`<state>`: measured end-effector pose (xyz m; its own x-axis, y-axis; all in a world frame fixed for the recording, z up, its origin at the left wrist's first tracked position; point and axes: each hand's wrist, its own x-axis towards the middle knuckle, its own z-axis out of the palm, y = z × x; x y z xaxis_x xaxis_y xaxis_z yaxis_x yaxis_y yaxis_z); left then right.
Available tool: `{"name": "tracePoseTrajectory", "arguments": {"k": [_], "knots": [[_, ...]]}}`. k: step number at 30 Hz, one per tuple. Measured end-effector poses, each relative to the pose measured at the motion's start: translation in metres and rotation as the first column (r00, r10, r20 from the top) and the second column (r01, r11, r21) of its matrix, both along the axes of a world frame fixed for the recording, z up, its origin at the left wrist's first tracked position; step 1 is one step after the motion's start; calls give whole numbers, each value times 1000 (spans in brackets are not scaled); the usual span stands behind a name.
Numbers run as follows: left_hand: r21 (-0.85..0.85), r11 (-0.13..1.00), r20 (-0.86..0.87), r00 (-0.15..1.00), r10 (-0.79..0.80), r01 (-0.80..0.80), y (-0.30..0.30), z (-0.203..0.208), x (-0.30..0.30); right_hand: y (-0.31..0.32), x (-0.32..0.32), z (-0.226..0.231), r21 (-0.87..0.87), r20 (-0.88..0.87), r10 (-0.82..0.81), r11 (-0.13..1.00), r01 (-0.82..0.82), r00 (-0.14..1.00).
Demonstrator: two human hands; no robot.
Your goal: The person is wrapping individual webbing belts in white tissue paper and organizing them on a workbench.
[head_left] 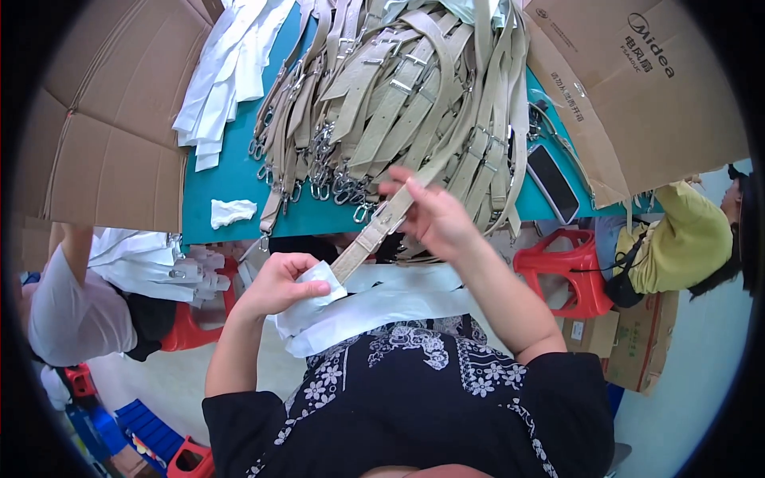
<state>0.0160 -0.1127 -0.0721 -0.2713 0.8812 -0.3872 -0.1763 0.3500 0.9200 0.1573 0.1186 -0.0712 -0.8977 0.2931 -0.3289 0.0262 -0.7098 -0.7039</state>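
Note:
A beige strap (368, 241) with a buckle runs slantwise between my hands, in front of my body. At its lower end my left hand (280, 288) is closed on a small white sheet (323, 285) that covers the strap's end, thumb pressed on top. Farther up, beyond the buckle, my right hand (437, 221) has its thumb and fingers around the strap; it is slightly blurred. The strap's upper part leads toward a big pile of similar beige straps (398, 103) with metal buckles and snap hooks on the table.
White strips (227, 72) lie at the table's (209, 191) back left, a crumpled white piece (233, 213) near its edge. A phone (553, 183) rests right. Cardboard boxes (119, 119) flank both sides. More white strips (374, 307) cover my lap. People sit left and right near red stools (562, 267).

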Motion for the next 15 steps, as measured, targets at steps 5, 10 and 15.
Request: {"name": "tracePoseTrajectory", "arguments": {"k": [5,10,15], "knots": [[41,994,-106,989,107,-103,-5,-19,6,14,-7,13,222,-125,139,969,-109,982],[79,983,6,986,168,-168,6,-20,8,-17,-22,15,565,-60,335,788,-245,940],[127,980,47,988,148,-153,3,-25,0,-47,-22,9,506,-23,388,799,-325,921]]}}
